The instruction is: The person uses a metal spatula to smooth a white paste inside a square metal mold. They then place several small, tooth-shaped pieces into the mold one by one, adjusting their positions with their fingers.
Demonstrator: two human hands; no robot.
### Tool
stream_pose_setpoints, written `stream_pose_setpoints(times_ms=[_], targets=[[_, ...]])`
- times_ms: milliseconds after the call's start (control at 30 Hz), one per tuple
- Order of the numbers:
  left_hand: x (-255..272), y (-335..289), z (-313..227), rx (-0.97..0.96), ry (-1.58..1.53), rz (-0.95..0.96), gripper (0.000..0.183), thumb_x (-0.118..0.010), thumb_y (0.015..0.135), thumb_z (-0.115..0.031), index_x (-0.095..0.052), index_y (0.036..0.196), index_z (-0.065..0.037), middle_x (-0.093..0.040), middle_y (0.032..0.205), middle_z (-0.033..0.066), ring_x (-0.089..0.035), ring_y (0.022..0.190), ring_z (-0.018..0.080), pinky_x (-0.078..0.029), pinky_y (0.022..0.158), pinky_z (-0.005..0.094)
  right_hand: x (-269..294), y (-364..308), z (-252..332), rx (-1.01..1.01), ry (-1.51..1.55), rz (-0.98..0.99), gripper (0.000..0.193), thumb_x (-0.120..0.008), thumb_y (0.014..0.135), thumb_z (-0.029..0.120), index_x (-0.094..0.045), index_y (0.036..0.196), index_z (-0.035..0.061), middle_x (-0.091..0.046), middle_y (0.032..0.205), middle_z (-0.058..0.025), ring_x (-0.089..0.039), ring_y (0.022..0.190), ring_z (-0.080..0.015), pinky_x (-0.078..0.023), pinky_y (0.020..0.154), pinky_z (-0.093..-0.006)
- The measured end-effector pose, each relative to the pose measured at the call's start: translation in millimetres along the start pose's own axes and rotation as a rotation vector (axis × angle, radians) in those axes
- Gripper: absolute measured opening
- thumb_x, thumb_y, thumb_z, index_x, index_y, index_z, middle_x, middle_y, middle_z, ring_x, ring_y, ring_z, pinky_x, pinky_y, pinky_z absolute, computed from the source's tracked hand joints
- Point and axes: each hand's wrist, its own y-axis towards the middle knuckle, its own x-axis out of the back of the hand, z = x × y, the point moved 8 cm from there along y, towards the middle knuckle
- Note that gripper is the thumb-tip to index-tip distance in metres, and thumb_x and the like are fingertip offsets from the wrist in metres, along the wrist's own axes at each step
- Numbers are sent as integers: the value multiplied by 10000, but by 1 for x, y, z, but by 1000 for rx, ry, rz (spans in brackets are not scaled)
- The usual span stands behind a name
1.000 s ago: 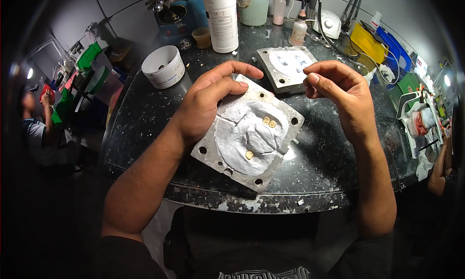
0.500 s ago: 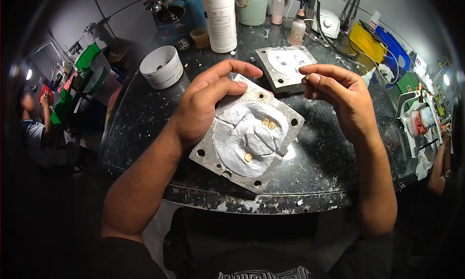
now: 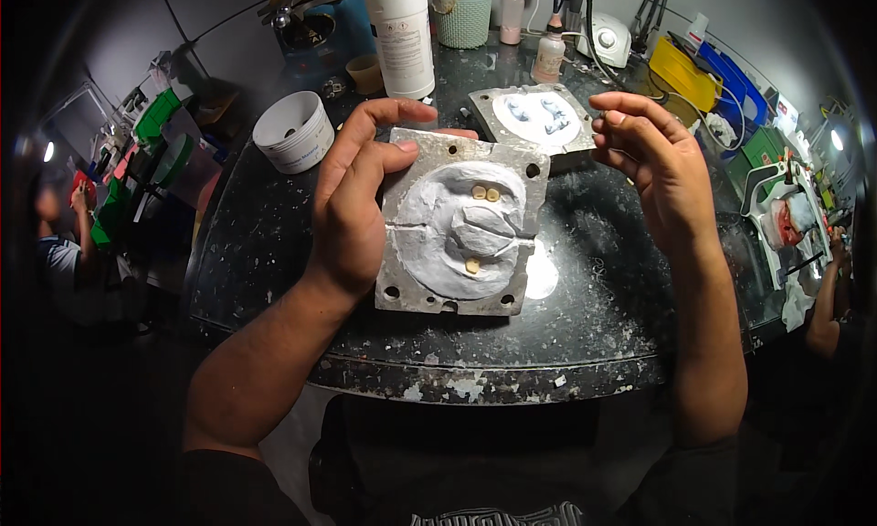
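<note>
My left hand (image 3: 352,193) grips a square grey metal dental flask half (image 3: 393,270) along its left side, thumb over the upper corner, and holds it tilted up above the bench. White plaster (image 3: 425,202) fills the flask half, shaped into a mouth-like mould. Two yellowish teeth (image 3: 486,194) sit side by side in its upper part, and a single tooth (image 3: 472,266) lies lower down. To the right, my right hand (image 3: 653,152) is raised with thumb and fingertips pinched together; whatever is between them is too small to name. Behind lies a second flask half (image 3: 484,101) with white plaster and bluish-grey hollows.
A white tub (image 3: 294,133) stands at left on the scuffed black bench (image 3: 603,316). Along the back are a large white bottle (image 3: 400,37), a woven green pot (image 3: 461,19) and small bottles. Yellow and blue bins (image 3: 685,74) stand at right. Other people work at both sides.
The flask half in my left hand has turned upright and shifted slightly left and up. My right hand has moved a little right, fingers still pinched.
</note>
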Motion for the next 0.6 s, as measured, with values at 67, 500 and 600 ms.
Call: stream_pose_setpoints(times_ms=[67, 500, 600], targets=[[-3, -2, -2, -25, 20, 9, 397, -427, 974, -130, -484, 1333, 29, -679, 1252, 334, -708, 1129, 334, -565, 1018, 424, -2, 0, -1, -3, 6, 11, 280, -687, 1035, 172, -709, 1236, -21, -734, 1023, -58, -701, 909, -99, -599, 883, -270], [6, 0, 0, -21, 73, -98, 364, -444, 972, -116, -535, 1289, 37, -716, 1192, 278, -700, 1091, 261, -536, 1015, 351, -7, 0, -3, -11, -14, 36, 266, -720, 1022, 187, -690, 1212, 3, -759, 1035, -87, -736, 882, -117, -615, 845, -259], [9, 0, 1, -18, 91, -132, 348, -453, 972, -120, -559, 1263, 37, -722, 1157, 242, -695, 1064, 238, -532, 998, 332, -7, 0, -4, -5, -24, 35, 250, -720, 1023, 192, -690, 1198, 15, -754, 1029, -81, -731, 874, -114, -612, 839, -256]])
